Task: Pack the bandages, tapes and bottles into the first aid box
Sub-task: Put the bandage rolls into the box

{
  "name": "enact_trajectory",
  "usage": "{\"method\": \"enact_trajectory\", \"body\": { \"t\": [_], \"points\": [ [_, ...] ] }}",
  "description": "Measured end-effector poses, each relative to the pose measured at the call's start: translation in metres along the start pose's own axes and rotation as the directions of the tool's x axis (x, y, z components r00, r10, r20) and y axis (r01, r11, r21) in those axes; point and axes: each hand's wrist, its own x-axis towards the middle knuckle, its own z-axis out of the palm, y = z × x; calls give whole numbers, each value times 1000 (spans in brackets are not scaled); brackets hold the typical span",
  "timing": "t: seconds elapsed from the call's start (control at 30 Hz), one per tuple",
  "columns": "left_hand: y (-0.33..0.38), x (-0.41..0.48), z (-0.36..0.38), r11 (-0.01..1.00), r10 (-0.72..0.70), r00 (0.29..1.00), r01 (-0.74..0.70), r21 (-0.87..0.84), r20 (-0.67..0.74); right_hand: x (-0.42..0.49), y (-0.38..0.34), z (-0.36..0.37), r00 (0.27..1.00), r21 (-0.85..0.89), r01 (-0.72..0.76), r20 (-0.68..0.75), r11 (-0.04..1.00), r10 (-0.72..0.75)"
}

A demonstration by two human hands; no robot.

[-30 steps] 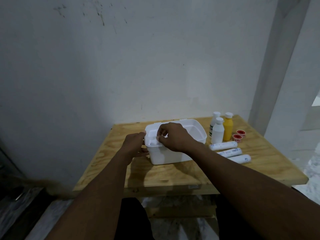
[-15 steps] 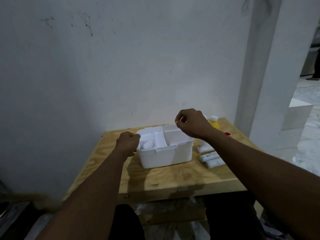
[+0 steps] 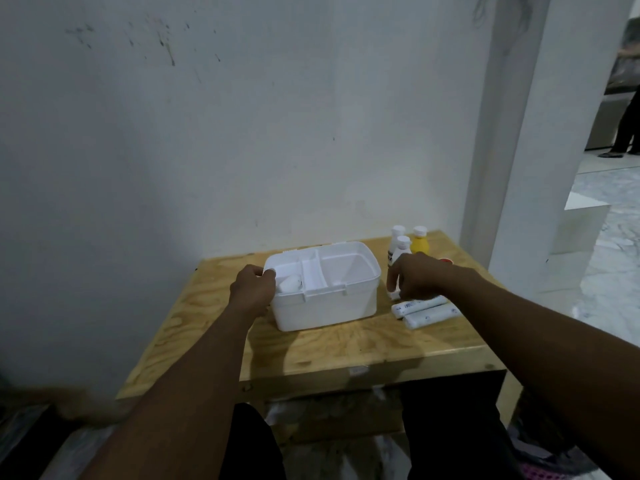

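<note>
Matt white plastic box [image 3: 323, 301]; rough-grained plywood table [image 3: 346, 344]; bandages [image 3: 426, 310] seemingly plastic-wrapped.

Left hand [image 3: 252, 292] grips the open first aid box [image 3: 325, 289]; right hand [image 3: 417, 279] fingers [image 3: 392, 280] pinch a bandage roll [image 3: 394, 294]

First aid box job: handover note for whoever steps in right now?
Left hand steadies the first aid box at its left end.
Right hand is closing on a bandage roll beside the box; grip unclear.
Done: one white item lies in the left compartment.
Left: two more rolls, two white bottles, a yellow bottle and a red cap on the table.
</note>
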Motion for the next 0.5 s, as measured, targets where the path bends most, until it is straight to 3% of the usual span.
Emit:
{"method": "enact_trajectory", "body": {
  "t": [0.1,0.23,0.5],
  "points": [
    [-1,1,1,1000,-6,1000,6,0,4,-1,5,13,999,-79,11,52,997,-7],
    [-1,0,1,1000,-10,1000,10,-8,14,1,15,27,999,-58,10,31,998,-8],
    [-1,0,1,1000,-15,1000,15,-19,14,4,4,4,984,13,105,-142,994,-103]
  ]
}}
